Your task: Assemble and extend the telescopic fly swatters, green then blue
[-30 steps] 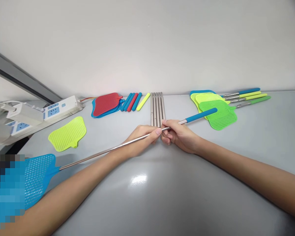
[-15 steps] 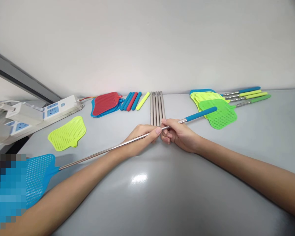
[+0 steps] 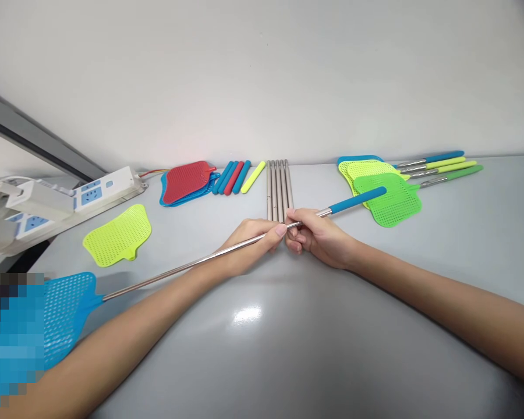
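Both hands grip one fly swatter (image 3: pixel 192 263), which has an extended metal rod, a blue perforated head at the lower left and a blue grip sleeve at the upper right. My left hand (image 3: pixel 255 241) is closed on the rod near its middle, thumb along the metal. Just beside it, my right hand (image 3: pixel 317 237) pinches the rod below the blue sleeve. Right behind the hands lies a row of several metal rods (image 3: pixel 278 189), their near ends partly hidden by my fingers. The blue sleeve's end overlaps a green fly swatter (image 3: pixel 393 201) in the view.
On the right, several swatters with blue, yellow (image 3: pixel 452 169) and green handles lie overlapping. Several loose grip sleeves (image 3: pixel 241 177) lie left of the rods, beside red (image 3: pixel 186 181) and blue swatter heads. A yellow head (image 3: pixel 119 235) and a white power strip (image 3: pixel 109 189) are at the left.
The view has shifted very slightly. Both hands keep their hold on the swatter, with no clear movement along the rod.
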